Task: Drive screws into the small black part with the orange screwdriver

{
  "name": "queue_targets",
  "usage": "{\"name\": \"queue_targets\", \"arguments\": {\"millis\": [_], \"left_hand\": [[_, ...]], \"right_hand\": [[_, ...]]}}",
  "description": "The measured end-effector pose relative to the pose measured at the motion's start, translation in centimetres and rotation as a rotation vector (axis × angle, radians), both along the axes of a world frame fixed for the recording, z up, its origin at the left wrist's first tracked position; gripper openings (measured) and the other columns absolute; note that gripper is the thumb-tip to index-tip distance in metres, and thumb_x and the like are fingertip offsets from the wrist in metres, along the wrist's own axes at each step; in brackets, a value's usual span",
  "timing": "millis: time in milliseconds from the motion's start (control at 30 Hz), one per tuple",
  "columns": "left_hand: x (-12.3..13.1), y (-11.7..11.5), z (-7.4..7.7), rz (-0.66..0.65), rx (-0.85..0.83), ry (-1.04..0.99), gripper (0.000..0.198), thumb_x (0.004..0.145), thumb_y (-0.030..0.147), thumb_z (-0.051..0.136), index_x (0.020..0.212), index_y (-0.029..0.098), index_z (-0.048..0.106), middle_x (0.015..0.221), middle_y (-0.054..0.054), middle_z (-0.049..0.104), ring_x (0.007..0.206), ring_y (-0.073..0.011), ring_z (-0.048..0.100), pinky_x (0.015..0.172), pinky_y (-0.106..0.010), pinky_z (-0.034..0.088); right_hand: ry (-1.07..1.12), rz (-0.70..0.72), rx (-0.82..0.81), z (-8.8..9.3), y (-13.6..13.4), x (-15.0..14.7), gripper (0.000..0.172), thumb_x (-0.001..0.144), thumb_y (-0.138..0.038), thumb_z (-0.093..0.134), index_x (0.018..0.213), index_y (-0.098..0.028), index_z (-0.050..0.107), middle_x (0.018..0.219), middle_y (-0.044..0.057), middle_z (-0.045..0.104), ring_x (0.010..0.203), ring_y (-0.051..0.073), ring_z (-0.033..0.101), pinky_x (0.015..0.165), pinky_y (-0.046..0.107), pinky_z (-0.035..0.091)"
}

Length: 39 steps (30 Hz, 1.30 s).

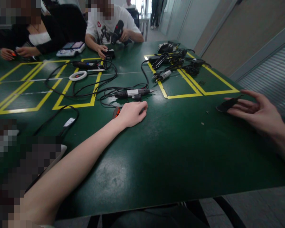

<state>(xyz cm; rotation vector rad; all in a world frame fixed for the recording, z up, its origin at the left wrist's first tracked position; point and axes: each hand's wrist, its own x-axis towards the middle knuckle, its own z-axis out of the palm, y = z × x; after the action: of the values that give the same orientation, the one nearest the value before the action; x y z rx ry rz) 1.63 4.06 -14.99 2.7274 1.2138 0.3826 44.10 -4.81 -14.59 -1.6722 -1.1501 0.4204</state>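
Note:
Near the middle of the table, my left hand [132,114] is closed, its fingers curled, with a dark patch showing between thumb and fingers; what it holds is mostly hidden. An orange-and-black tool [116,112] shows partly behind that wrist; I cannot tell whether it is in the hand. Just beyond lies a rotary tool [133,93] with a grey band, a pointed tip and a black cord. At the right edge of the table, my right hand [256,110] has a dark, flat, rounded piece [228,104] between its thumb and fingers, above the tabletop.
Yellow tape outlines mark the green table [171,152]. Corded tools [166,60] are heaped at the back right. A white ring [78,75] and another corded tool [87,65] lie at the left. Across sit two people; one holds a drill [117,31].

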Motion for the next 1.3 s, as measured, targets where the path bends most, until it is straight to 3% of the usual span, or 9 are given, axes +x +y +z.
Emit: {"name": "queue_targets", "arguments": {"millis": [100,167,233,267,333,500,700,1067,1300], "left_hand": [[0.0,0.0,0.1,0.008,-0.007,0.014,0.022,0.098,0.027,0.050,0.109,0.021,0.069,0.090,-0.005,0.076,0.087,-0.0242,0.071,0.070,-0.032,0.043],[0.0,-0.1,0.1,0.009,-0.014,0.009,0.022,0.098,0.027,0.050,0.108,0.021,0.069,0.089,-0.005,0.076,0.087,-0.0242,0.070,0.071,-0.032,0.043],[0.0,-0.1,0.1,0.006,-0.018,0.000,0.022,0.097,0.027,0.050,0.108,0.022,0.069,0.089,-0.005,0.076,0.086,-0.0240,0.070,0.071,-0.032,0.044],[0.0,-0.1,0.1,0.005,-0.018,-0.002,0.022,0.097,0.027,0.051,0.108,0.022,0.069,0.089,-0.005,0.076,0.086,-0.0239,0.070,0.071,-0.032,0.044],[0.0,-0.1,0.1,0.003,-0.014,-0.004,0.021,0.097,0.027,0.051,0.107,0.022,0.069,0.089,-0.005,0.076,0.085,-0.0237,0.070,0.070,-0.032,0.043],[0.0,-0.1,0.0,0.003,0.006,-0.019,0.020,0.098,0.026,0.051,0.107,0.022,0.069,0.086,-0.004,0.076,0.083,-0.0227,0.070,0.068,-0.031,0.043],[0.0,-0.1,0.1,-0.009,0.016,0.004,0.022,0.099,0.027,0.050,0.108,0.021,0.069,0.087,-0.004,0.076,0.083,-0.0229,0.071,0.068,-0.031,0.043],[-0.1,0.0,0.0,-0.011,0.028,-0.008,0.021,0.098,0.027,0.050,0.107,0.020,0.069,0.084,-0.004,0.075,0.081,-0.0218,0.070,0.066,-0.031,0.041],[0.0,-0.1,0.1,-0.002,0.019,0.002,0.022,0.099,0.027,0.050,0.108,0.021,0.069,0.085,-0.003,0.075,0.082,-0.0220,0.070,0.066,-0.031,0.040]], "right_hand": [[-0.076,-0.158,0.123,0.8,-0.5,-1.1,0.072,0.027,-0.036,0.090,0.087,-0.029,0.051,0.094,0.002,0.064,0.076,0.021,0.065,0.063,0.037,0.055],[-0.335,-0.187,0.170,1.4,-1.2,-2.4,0.052,0.045,-0.047,0.087,0.080,-0.028,0.052,0.077,0.000,0.058,0.064,0.019,0.057,0.059,0.037,0.050],[-0.571,0.018,0.091,1.8,-1.6,-3.9,0.028,0.067,-0.051,0.072,0.075,-0.026,0.062,0.066,0.002,0.058,0.057,0.020,0.053,0.055,0.036,0.045],[-0.650,0.138,0.034,1.9,-1.7,-4.6,0.028,0.071,-0.053,0.069,0.074,-0.025,0.066,0.067,0.003,0.061,0.056,0.020,0.054,0.055,0.036,0.045],[-0.758,0.203,-0.049,1.7,-1.6,-5.7,0.031,0.074,-0.053,0.065,0.076,-0.023,0.072,0.073,0.007,0.067,0.060,0.022,0.059,0.058,0.038,0.047],[-0.750,0.237,-0.209,1.0,-0.4,-6.2,0.028,0.079,-0.043,0.060,0.081,-0.020,0.076,0.088,0.011,0.076,0.071,0.026,0.068,0.071,0.042,0.055],[-0.762,0.263,-0.261,1.4,-0.8,-5.5,0.036,0.077,-0.045,0.056,0.084,-0.018,0.078,0.094,0.015,0.077,0.077,0.031,0.073,0.077,0.049,0.060],[-0.819,0.334,-0.209,1.6,-1.7,-4.9,0.043,0.079,-0.047,0.052,0.090,-0.017,0.081,0.092,0.016,0.080,0.074,0.031,0.076,0.070,0.047,0.063],[-0.923,0.357,-0.158,1.1,-1.4,-4.2,0.039,0.084,-0.046,0.050,0.082,-0.019,0.079,0.088,0.015,0.079,0.075,0.031,0.076,0.069,0.045,0.063]]}}
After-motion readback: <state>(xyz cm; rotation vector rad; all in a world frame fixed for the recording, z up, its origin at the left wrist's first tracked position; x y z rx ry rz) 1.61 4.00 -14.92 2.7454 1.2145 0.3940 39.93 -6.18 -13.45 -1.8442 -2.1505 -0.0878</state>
